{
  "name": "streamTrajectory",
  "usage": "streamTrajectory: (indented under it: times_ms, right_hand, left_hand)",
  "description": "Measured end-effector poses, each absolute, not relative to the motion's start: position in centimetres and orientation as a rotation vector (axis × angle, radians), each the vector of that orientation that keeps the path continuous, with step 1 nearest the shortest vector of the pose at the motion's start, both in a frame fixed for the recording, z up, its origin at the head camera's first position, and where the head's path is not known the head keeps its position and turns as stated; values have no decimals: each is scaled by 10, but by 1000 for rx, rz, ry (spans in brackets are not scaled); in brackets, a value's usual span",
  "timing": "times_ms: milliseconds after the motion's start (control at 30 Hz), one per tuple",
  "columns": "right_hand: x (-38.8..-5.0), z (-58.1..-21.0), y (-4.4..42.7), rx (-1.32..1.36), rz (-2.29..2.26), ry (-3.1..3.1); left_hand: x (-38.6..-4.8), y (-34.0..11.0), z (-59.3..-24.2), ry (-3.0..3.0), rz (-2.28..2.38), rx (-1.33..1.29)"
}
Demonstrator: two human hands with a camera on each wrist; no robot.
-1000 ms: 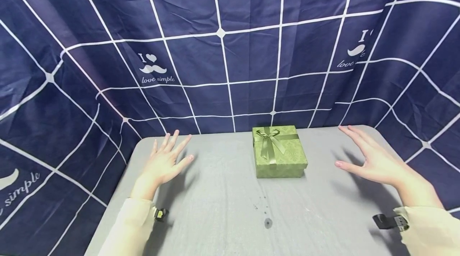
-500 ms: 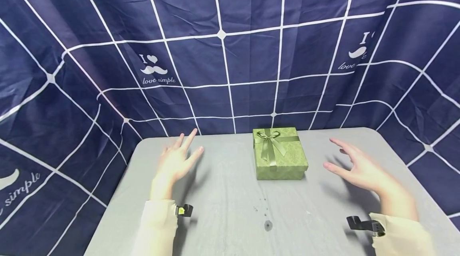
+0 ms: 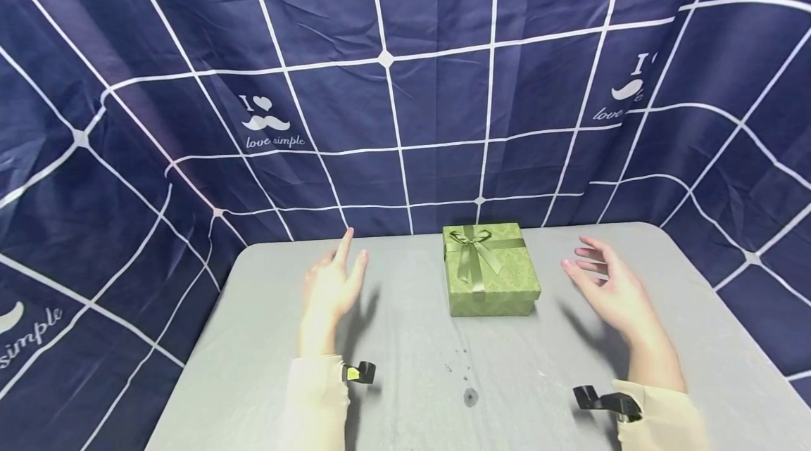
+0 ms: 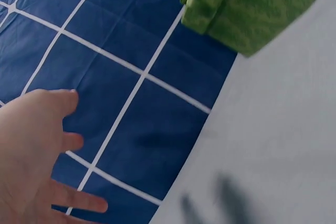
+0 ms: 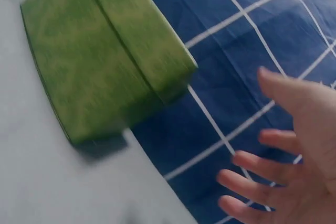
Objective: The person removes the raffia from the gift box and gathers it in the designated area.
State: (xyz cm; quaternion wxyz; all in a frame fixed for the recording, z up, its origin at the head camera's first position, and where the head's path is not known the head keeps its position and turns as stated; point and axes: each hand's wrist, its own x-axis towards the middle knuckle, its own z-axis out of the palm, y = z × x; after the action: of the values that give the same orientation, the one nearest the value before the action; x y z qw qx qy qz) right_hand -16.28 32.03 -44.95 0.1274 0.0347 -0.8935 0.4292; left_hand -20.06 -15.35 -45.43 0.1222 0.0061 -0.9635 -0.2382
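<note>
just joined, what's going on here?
A person's left hand and right hand are out on either side of a green box with a ribbon bow. Neither has it in its grip; both are apart from it, the right nearer. The box sits, lid on, toward the far edge of the grey table.

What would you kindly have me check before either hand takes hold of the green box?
1. Green box resting flat on the table: ok, near the back edge.
2. Lid on the box: ok, it covers the top.
3. Bow tied: ok, its loops and tails show on top.
4. Left hand and right hand free: ok, both hold nothing.
5. Either hand touching the box: not ok, both are apart from it, one on each side.
6. Contents: cannot tell.
</note>
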Motion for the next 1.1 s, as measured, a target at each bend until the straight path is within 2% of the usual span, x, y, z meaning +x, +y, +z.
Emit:
streamTrajectory:
  times_ms: [300,500,1100]
  right_hand:
    - [-162,-454,306,-218,1445,-2385]
    - [-166,-460,299,-305,1566,-2338]
    - [-169,-463,281,-235,1565,-2485]
  left_hand:
    - [-200,-111,-461,-2602,-845,322]
    - [-202,-80,-462,-2456,-1032,468]
    - [-193,1,-471,-2433,-1474,183]
